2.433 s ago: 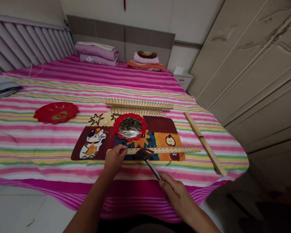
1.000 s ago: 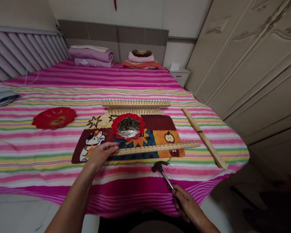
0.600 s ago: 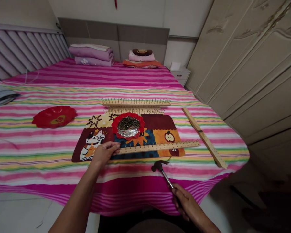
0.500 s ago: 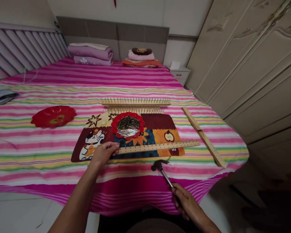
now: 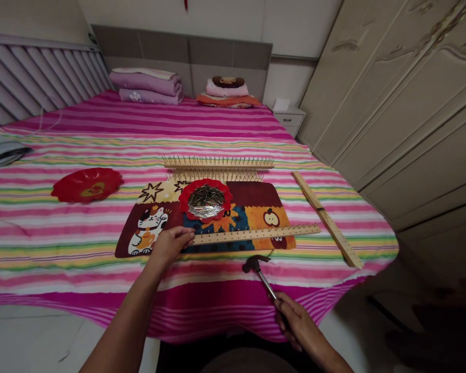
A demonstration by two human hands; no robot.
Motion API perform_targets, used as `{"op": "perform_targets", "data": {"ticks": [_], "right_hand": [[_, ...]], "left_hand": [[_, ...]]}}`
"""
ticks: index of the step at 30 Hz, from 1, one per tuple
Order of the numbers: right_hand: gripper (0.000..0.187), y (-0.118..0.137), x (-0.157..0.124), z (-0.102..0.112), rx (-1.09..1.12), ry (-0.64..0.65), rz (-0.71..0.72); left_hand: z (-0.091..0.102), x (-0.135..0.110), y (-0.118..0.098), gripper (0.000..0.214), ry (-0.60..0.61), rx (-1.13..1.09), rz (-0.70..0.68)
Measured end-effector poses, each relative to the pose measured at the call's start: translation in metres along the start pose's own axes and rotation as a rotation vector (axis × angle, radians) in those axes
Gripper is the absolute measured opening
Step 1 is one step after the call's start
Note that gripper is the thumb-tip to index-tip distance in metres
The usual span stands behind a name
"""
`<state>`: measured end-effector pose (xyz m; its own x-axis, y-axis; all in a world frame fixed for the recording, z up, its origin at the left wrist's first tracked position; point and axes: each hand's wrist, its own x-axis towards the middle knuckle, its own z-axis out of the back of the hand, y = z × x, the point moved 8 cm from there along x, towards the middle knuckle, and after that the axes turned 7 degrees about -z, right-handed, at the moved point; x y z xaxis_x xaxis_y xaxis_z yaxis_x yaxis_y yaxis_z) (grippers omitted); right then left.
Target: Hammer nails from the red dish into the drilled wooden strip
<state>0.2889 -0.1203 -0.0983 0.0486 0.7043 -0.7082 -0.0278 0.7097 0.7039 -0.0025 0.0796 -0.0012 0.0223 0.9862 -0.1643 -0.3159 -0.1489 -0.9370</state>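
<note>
My left hand (image 5: 174,243) is closed at the left end of a narrow wooden strip (image 5: 225,238), thumb and forefinger pinched on it. Whether a nail is also between the fingertips I cannot make out. Small holes run along the strip, and nails stand up from its back edge. Beneath it lies a patterned mat (image 5: 256,196) with a cat and fruit prints. A claw hammer (image 5: 267,282) is gripped by its dark handle in my right hand (image 5: 295,318), its head just in front of the mat. Behind the strip, a red scalloped dish (image 5: 183,198) holds many nails (image 5: 206,198).
Strips studded with upright nails (image 5: 217,166) lie behind the mat. Two bare wooden strips (image 5: 326,217) lie end to end at the right. A red plate (image 5: 87,185) sits at the left on the striped bedspread (image 5: 73,228). Folded bedding (image 5: 145,85) is stacked by the headboard.
My left hand has shifted very slightly to the right along the strip's end. The hammer and my right hand have stayed in place.
</note>
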Motion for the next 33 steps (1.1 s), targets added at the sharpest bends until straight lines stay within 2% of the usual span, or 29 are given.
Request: {"op": "perform_targets", "data": {"ticks": [3,6,13,16,20,23,27,30,33], "right_hand": [[0.043,0.006,-0.004,-0.004,-0.03,0.01,0.082],[0.043,0.027,-0.016,-0.018,-0.113,0.067,0.209],[0.037,0.112,-0.035,-0.062,-0.265,0.115,0.411],[0.032,0.151,-0.038,-0.077,-0.309,0.091,0.513],[0.03,0.184,-0.038,-0.093,-0.414,0.065,0.617],[0.029,0.193,-0.033,-0.103,-0.544,0.041,0.662],[0.024,0.187,-0.033,-0.104,-0.583,0.059,0.639],[0.027,0.17,-0.044,-0.09,-0.509,0.102,0.593],[0.031,0.139,-0.05,-0.068,-0.464,0.152,0.512]], "left_hand": [[0.001,-0.002,-0.001,0.037,-0.018,0.018,-0.004],[0.003,-0.004,-0.003,0.033,-0.035,0.068,-0.014],[0.004,-0.008,-0.005,0.021,-0.086,0.348,-0.091],[0.002,-0.01,-0.004,0.019,-0.103,0.426,-0.107],[0.0,-0.01,-0.004,0.018,-0.11,0.477,-0.14],[-0.002,-0.011,-0.006,0.019,-0.118,0.53,-0.182],[-0.002,-0.01,-0.005,0.02,-0.107,0.617,-0.152],[-0.003,-0.01,-0.006,0.016,-0.102,0.582,-0.161],[-0.002,-0.011,-0.006,0.018,-0.07,0.522,-0.163]]}}
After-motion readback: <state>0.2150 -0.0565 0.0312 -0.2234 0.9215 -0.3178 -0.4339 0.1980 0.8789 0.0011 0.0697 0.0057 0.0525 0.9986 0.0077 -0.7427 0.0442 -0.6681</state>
